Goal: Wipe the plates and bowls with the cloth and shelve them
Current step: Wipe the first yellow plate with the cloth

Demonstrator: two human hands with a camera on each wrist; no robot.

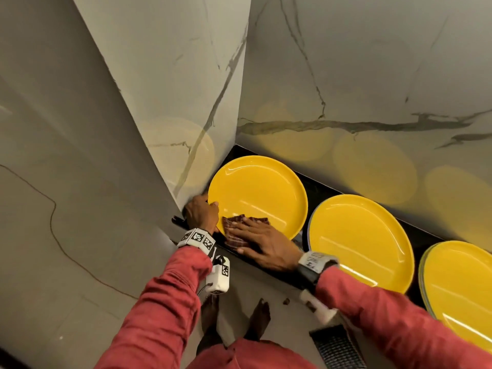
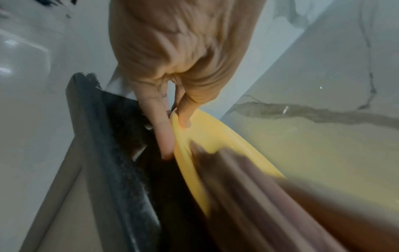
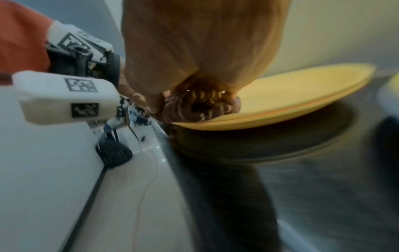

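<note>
Left hand [image 1: 201,213] pinching rim of yellow plate [image 1: 262,191] (tilted off bench [image 1: 316,189]); right hand [image 1: 262,242] flat, pressing checked cloth [image 1: 234,229] onto it.

Both of your arms reached forward and down in red sleeves, each wrist banded with a white marker cuff. Your left hand [image 1: 201,212] pinched the near left rim of the plate [image 1: 257,195], thumb [image 2: 183,109] on its upper face and a finger along its underside. Your right hand [image 1: 262,245] lay flat, palm down, fingers straight and spread, pressing the cloth [image 1: 235,230] onto that plate's near edge. The two hands sat just beside each other.
</note>
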